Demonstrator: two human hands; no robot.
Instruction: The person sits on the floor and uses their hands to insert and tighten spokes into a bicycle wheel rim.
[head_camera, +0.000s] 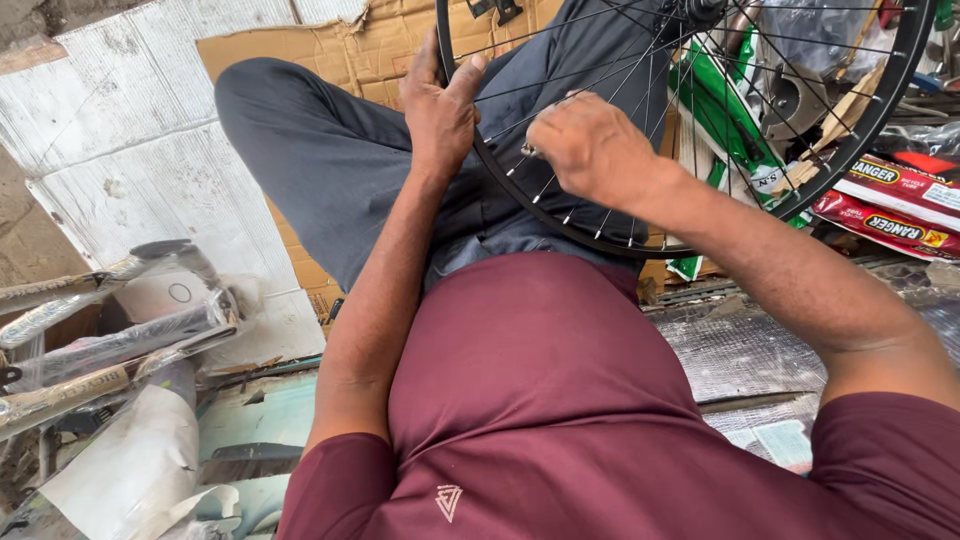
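Flattened cardboard (330, 50) and pale sheeting cover the floor where the work is done; nearest, across the lap, a black bicycle wheel rim (560, 225) is steadied by the left hand (437, 110), closed over its edge, while the right hand (590, 150) is pinched shut on a small tool (527, 151) at a spoke (545, 185) end. Small, even turns seem best, with the rim held firm; room is tight, wrapped metal parts (110, 340) crowding the left and red packets (890, 205) beyond the wheel.
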